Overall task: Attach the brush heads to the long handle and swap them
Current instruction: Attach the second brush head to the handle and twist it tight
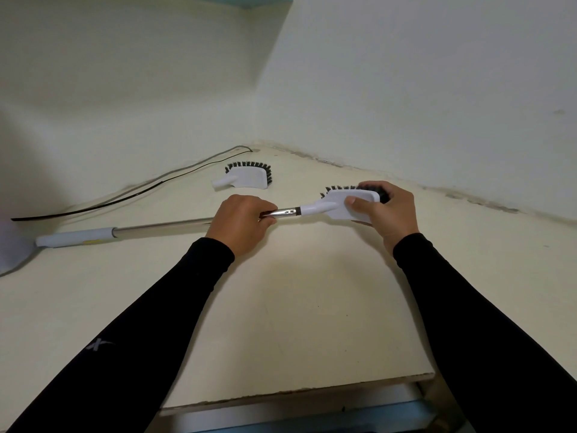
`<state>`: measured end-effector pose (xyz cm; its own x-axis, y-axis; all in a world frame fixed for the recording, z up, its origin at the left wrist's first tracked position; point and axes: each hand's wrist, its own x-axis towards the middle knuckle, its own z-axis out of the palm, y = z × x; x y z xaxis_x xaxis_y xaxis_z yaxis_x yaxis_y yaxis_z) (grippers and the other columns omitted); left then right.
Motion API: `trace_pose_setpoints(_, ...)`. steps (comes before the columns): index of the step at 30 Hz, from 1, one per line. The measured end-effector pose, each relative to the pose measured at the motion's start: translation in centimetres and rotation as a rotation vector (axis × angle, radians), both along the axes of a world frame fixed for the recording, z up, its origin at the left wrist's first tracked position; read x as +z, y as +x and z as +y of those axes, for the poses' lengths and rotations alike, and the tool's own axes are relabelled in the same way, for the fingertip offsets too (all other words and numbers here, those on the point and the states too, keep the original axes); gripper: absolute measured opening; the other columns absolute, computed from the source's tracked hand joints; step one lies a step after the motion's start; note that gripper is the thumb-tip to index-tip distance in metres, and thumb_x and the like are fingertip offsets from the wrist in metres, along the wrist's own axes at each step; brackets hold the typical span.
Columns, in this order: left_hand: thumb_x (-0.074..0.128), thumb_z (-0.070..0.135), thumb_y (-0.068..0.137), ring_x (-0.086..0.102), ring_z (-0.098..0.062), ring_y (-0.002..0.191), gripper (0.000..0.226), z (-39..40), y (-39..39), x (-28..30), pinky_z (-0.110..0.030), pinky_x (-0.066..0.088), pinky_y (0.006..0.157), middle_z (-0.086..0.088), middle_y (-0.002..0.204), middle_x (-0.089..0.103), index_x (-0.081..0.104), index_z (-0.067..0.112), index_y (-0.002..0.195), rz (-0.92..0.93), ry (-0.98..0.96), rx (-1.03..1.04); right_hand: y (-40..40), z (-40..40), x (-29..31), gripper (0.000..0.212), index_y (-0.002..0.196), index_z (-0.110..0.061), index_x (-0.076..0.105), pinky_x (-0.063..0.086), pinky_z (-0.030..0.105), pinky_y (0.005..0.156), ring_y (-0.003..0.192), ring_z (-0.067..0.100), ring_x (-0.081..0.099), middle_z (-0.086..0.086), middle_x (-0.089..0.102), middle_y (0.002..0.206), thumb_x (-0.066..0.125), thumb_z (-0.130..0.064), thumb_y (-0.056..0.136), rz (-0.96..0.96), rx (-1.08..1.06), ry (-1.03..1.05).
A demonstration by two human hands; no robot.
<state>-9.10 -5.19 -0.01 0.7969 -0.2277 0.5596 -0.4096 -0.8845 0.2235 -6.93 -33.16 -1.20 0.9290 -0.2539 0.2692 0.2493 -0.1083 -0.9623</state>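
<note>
The long handle (156, 227) is a metal pole with a grey grip at its left end, lying across the cream tabletop. My left hand (242, 221) grips the pole near its right tip. A white brush head with black bristles (335, 205) sits on that tip, its neck meeting the metal end. My right hand (384, 209) holds this head, thumb on its flat white back and fingers curled over the bristle side. A second white brush head (245, 176) lies loose on the table behind, near the wall corner.
A thin black cable (131, 195) runs along the left wall down to the table's left side. Walls meet in a corner just behind the loose head. The table's front edge (296, 392) is chipped, with a shelf below.
</note>
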Motion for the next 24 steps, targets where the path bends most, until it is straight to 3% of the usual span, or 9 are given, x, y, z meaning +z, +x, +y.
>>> trace_pose_setpoints(7, 0.07, 0.02, 0.083, 0.064, -0.027, 0.08, 0.009, -0.8, 0.0, -0.1, -0.043, 0.051, 0.073, -0.002, 0.083, 0.071, 0.071, 0.017, 0.091, -0.013, -0.027, 0.006, 0.0, -0.1, 0.2, 0.034, 0.094, -0.024, 0.08, 0.063, 0.056, 0.089, 0.099, 0.03, 0.076, 0.0, 0.08, 0.098, 0.091, -0.027, 0.061, -0.002, -0.014, -0.007)
trace_pose_setpoints(10, 0.067, 0.027, 0.086, 0.065, -0.025, 0.092, 0.023, -0.6, 0.0, 0.1, -0.042, 0.05, 0.082, 0.002, 0.097, 0.072, 0.066, 0.02, 0.108, 0.052, 0.005, -0.011, -0.1, 0.0, 0.1, 0.031, 0.089, -0.029, 0.079, 0.063, 0.052, 0.091, 0.095, 0.023, 0.076, -0.009, 0.079, 0.092, 0.092, -0.027, 0.061, -0.019, -0.026, -0.027)
trace_pose_setpoints(13, 0.051, 0.037, 0.094, 0.062, -0.024, 0.105, 0.033, 0.3, -0.2, 0.5, -0.044, 0.046, 0.088, 0.004, 0.111, 0.069, 0.058, 0.025, 0.124, 0.134, 0.108, 0.001, 0.0, 0.0, 0.2, 0.03, 0.088, -0.03, 0.078, 0.064, 0.047, 0.091, 0.086, 0.012, 0.074, -0.015, 0.078, 0.086, 0.091, -0.025, 0.062, -0.04, -0.024, -0.027)
trace_pose_setpoints(14, 0.046, 0.037, 0.097, 0.061, -0.026, 0.102, 0.029, 0.5, -0.2, 0.6, -0.042, 0.045, 0.084, 0.004, 0.106, 0.069, 0.058, 0.026, 0.12, 0.154, 0.147, 0.003, 0.0, 0.1, 0.2, 0.03, 0.089, -0.03, 0.078, 0.064, 0.046, 0.09, 0.084, 0.011, 0.073, -0.016, 0.078, 0.085, 0.091, -0.025, 0.062, -0.045, -0.023, -0.028)
trace_pose_setpoints(16, 0.04, 0.035, 0.099, 0.059, -0.03, 0.086, 0.02, 0.8, -0.3, 0.7, -0.038, 0.038, 0.069, 0.007, 0.08, 0.063, 0.056, 0.026, 0.093, 0.183, 0.2, 0.011, 0.0, 0.1, 0.1, 0.031, 0.089, -0.03, 0.078, 0.063, 0.044, 0.089, 0.083, 0.009, 0.072, -0.017, 0.078, 0.085, 0.091, -0.023, 0.062, -0.056, -0.023, -0.024)
trace_pose_setpoints(18, 0.04, 0.032, 0.099, 0.052, -0.03, 0.071, 0.026, 0.7, -0.5, 0.9, -0.036, 0.034, 0.061, 0.006, 0.063, 0.049, 0.046, 0.025, 0.075, 0.203, 0.196, 0.016, 0.0, 0.0, 0.1, 0.03, 0.089, -0.03, 0.077, 0.063, 0.045, 0.09, 0.083, 0.01, 0.072, -0.017, 0.078, 0.085, 0.091, -0.023, 0.063, -0.058, -0.023, -0.024)
trace_pose_setpoints(24, 0.052, 0.027, 0.096, 0.052, -0.028, 0.066, 0.022, 0.6, -0.6, 1.1, -0.041, 0.046, 0.062, 0.001, 0.063, 0.056, 0.059, 0.018, 0.077, 0.164, 0.086, -0.017, 0.0, 0.1, 0.2, 0.032, 0.088, -0.03, 0.078, 0.064, 0.047, 0.091, 0.084, 0.011, 0.073, -0.018, 0.078, 0.083, 0.09, -0.028, 0.059, -0.043, -0.023, -0.007)
